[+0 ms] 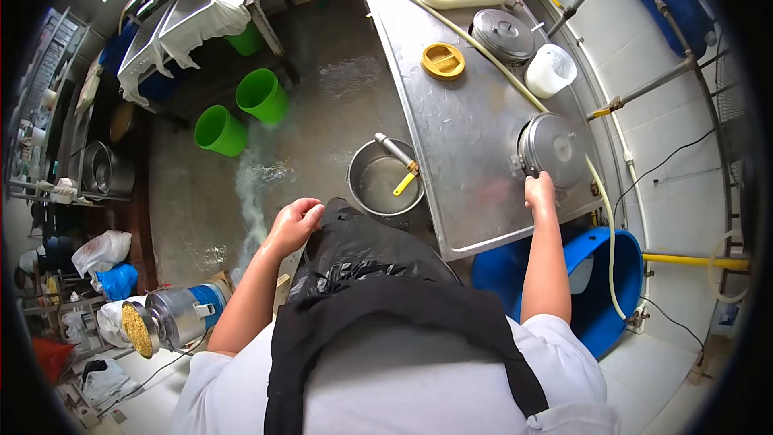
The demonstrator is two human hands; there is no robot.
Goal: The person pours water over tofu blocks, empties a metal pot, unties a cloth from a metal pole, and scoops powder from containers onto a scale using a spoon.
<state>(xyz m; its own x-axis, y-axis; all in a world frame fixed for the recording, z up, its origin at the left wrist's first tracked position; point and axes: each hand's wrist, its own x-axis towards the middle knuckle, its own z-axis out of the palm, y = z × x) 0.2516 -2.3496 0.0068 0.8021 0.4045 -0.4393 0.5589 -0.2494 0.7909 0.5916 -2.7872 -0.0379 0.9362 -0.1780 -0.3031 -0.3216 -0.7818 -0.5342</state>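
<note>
My right hand [540, 192] is closed at the near edge of a round metal lid [557, 149] on the steel tank top [483, 185]. The exact part under the fingers is partly hidden. My left hand [296, 227] hangs beside the black apron [366, 250], fingers curled, with nothing visible in them. Below the tank's left edge stands a round metal pot [354, 181] on the floor. A metal outlet pipe [393, 147] with a yellow-handled valve [405, 184] reaches over it.
Another round lid [503, 35], a yellow cap [443, 61], a white tub [550, 70] and a hose [483, 47] lie on the tank top. Two green buckets [262, 97] stand on the wet floor [322, 137]. A blue barrel [592, 274] is at the right, under the tank edge.
</note>
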